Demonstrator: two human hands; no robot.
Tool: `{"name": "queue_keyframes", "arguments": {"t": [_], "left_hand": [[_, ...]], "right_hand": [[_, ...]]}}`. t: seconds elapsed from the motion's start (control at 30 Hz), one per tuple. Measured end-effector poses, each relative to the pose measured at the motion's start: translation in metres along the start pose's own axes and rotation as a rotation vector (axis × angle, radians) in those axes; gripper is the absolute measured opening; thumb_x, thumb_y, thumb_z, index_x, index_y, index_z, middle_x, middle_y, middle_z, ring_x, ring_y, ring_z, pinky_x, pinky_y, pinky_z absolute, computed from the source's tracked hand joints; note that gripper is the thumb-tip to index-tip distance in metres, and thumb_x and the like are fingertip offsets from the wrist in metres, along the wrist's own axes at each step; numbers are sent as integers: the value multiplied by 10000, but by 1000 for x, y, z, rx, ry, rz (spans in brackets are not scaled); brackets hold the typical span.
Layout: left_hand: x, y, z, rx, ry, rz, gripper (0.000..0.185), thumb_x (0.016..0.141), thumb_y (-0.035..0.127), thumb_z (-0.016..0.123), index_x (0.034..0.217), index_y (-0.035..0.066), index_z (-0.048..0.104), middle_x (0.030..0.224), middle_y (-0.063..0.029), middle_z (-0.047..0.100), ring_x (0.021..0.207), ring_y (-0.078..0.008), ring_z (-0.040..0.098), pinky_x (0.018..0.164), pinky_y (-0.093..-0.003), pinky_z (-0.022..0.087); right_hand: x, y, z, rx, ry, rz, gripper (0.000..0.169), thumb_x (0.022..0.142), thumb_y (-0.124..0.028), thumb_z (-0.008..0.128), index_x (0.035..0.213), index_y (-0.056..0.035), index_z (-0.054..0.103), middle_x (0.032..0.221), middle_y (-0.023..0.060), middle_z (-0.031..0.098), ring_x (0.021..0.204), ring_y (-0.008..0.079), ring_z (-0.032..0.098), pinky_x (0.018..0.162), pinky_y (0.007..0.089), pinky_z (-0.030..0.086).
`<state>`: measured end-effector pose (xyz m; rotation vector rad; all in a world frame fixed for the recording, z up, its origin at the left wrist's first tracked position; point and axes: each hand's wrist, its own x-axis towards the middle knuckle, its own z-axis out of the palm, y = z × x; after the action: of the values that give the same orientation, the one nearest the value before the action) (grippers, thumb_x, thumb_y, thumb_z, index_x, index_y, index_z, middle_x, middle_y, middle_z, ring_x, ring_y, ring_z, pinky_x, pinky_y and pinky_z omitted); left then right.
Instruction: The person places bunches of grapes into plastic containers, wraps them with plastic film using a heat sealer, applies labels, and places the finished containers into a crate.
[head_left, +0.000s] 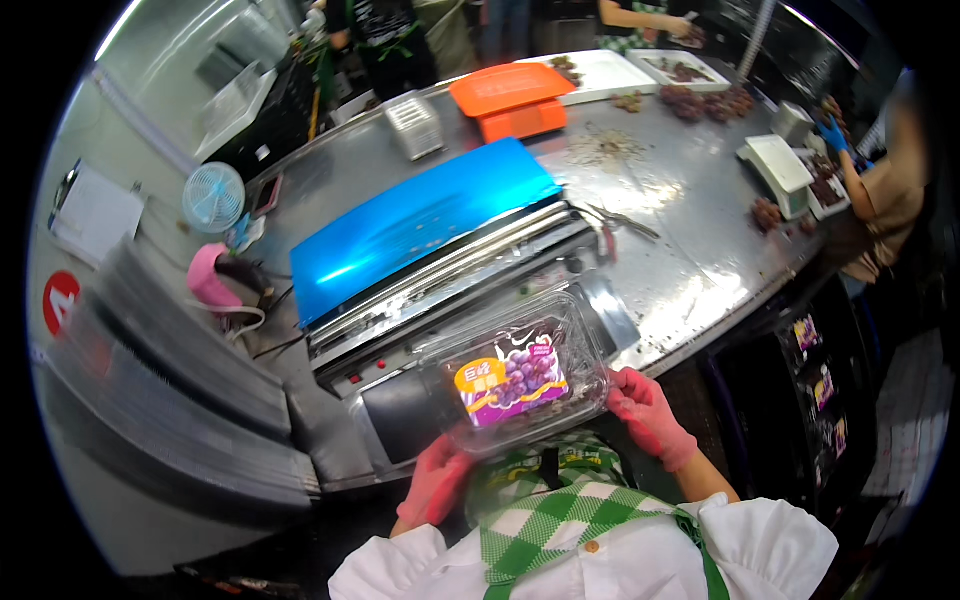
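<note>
In front of my apron, a clear plastic tray (587, 352) is held between my two pink-gloved hands. My left hand (436, 481) grips its near left corner, and my right hand (651, 416) has hold of its right edge. A purple and orange label (517, 382) with pictured grapes shows on the tray; whether it lies inside or underneath is unclear. Just beyond the tray sits a film wrapping machine (450, 289) with a blue cover (427, 217) and a red button. The tray hides part of its front plate.
Stacked clear plastic trays (172, 382) stand at the left, near a pink tape dispenser (210, 277) and a small fan (214, 196). Across the metal table (675, 270) are an orange scale (514, 97), a white scale (780, 169), pliers (622, 221) and grapes (705, 103). Co-workers stand beyond.
</note>
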<state>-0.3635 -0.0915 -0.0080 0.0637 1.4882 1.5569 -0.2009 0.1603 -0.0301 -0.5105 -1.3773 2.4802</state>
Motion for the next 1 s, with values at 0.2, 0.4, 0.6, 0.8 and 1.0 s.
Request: {"name": "queue_keyframes", "arguments": {"t": [0.2, 0.4, 0.6, 0.8, 1.0], "left_hand": [[32, -15, 35, 157, -361, 115, 429, 806, 79, 603, 1216, -17, 521, 1041, -49, 615, 908, -108, 553, 811, -245, 435], [45, -38, 145, 337, -726, 19, 486, 798, 66, 630, 1250, -41, 484, 999, -23, 604, 756, -30, 487, 668, -150, 372], [28, -104, 271, 611, -1221, -117, 220, 844, 116, 627, 1031, 25, 556, 849, 29, 552, 748, -46, 484, 679, -200, 410], [-18, -154, 336, 941, -1497, -206, 309, 812, -12, 556, 1121, -15, 544, 897, 45, 549, 733, -10, 436, 629, -152, 337], [-50, -192, 358, 934, -1789, -317, 218, 838, 26, 582, 1053, 2, 561, 822, 55, 501, 702, -10, 411, 634, -152, 339]], "right_hand": [[-107, -4, -30, 100, 288, -236, 226, 792, -12, 594, 993, -81, 516, 798, -33, 454, 705, 59, 402, 612, 183, 327], [-240, 16, -44, -12, 842, -356, 172, 849, -69, 572, 1020, -60, 556, 871, -35, 538, 785, 53, 488, 696, 205, 404], [-354, 102, -43, 401, 1334, -558, 354, 885, -290, 616, 1131, -42, 558, 1009, 13, 601, 908, 114, 568, 803, 275, 460], [-402, 185, 3, 638, 1619, -814, 401, 910, -238, 576, 1221, 1, 493, 1149, 89, 582, 1017, 223, 585, 918, 371, 470], [-416, 163, 66, 772, 1852, -1071, 201, 876, -150, 597, 1059, -71, 572, 911, -17, 604, 736, 74, 552, 638, 212, 431]]}}
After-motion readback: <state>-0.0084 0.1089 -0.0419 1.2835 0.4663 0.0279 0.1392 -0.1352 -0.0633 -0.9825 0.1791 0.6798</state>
